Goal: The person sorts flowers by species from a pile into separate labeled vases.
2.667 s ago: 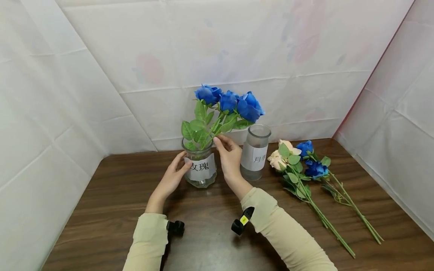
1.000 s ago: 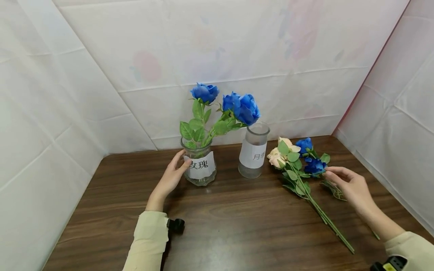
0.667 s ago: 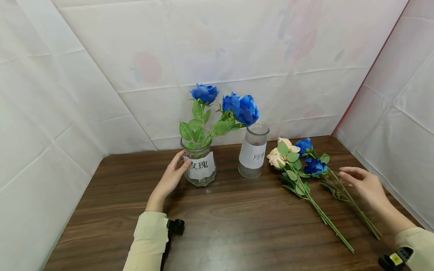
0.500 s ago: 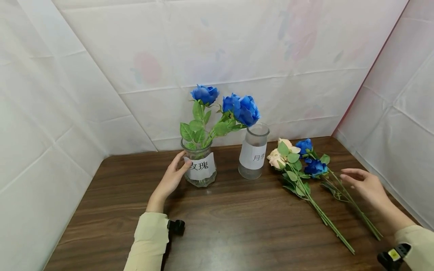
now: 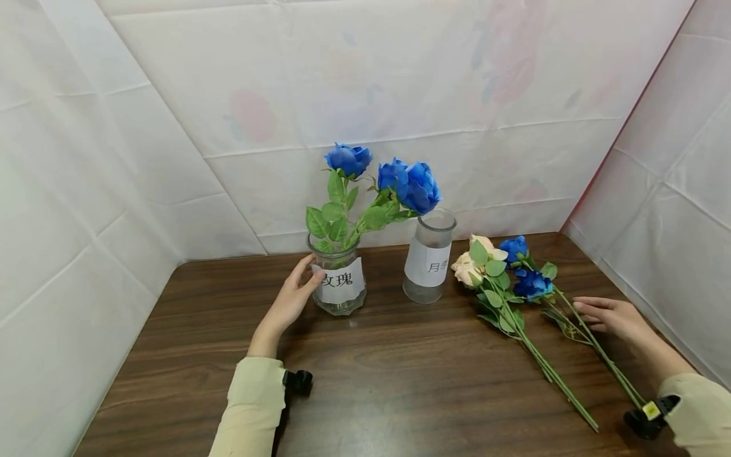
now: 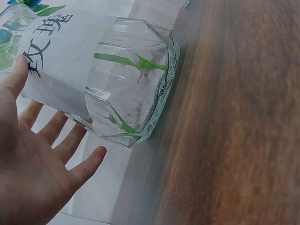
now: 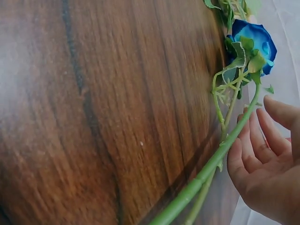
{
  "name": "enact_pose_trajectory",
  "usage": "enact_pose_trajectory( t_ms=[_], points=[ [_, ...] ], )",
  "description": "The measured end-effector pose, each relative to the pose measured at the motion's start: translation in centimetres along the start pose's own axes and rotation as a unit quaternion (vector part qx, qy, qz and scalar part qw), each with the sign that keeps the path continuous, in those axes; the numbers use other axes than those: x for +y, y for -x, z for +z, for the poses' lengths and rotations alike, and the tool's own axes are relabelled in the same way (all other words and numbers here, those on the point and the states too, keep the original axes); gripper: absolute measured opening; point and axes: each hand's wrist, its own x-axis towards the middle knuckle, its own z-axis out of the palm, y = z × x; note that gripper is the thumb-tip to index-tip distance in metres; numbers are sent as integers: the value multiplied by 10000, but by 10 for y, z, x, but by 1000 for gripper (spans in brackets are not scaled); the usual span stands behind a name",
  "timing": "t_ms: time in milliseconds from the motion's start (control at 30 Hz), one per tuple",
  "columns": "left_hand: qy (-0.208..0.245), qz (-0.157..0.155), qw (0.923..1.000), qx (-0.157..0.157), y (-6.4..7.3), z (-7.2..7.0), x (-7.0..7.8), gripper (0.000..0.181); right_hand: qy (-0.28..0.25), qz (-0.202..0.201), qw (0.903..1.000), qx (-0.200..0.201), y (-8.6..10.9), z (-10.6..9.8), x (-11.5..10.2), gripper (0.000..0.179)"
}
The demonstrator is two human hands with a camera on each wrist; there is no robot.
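My left hand (image 5: 291, 297) holds the side of a squat glass vase (image 5: 341, 310), thumb on its white label and fingers behind. In the left wrist view, green stem ends (image 6: 152, 64) show through the glass. Blue roses (image 5: 349, 160) with green leaves lean out of it to the right. My right hand (image 5: 613, 320) is beside the stems of two darker blue roses (image 5: 532, 284) lying on the table. In the right wrist view, its loosely bent fingers (image 7: 255, 145) lie right by a green stem (image 7: 215, 159), not closed round it.
A taller glass vase (image 5: 424, 293) with a white label stands right of the first. Cream roses (image 5: 468, 270) lie between it and the blue ones, stems toward the front right. White cloth (image 5: 274, 197) walls the wooden table (image 5: 365, 387) at the back and sides.
My right hand has let go of a rose stem at the squat vase and moved right to the lying blue roses, then drawn back from the bloom and lowered beside the stems. My left hand stays.
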Motion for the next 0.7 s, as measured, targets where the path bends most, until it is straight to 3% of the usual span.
enact_pose_trajectory(
  t_ms=[367,633,700],
  points=[
    [-3,-3,10000,-2,0,0,-2,62,149,83,9998,125,-4,4,-2,69],
    [12,15,10000,-25,-1,1,-2,62,666,-158,9973,262,5,-16,-1,64],
    [16,15,10000,-21,-1,0,-3,62,706,-202,9967,352,9,-21,0,56]
  ],
)
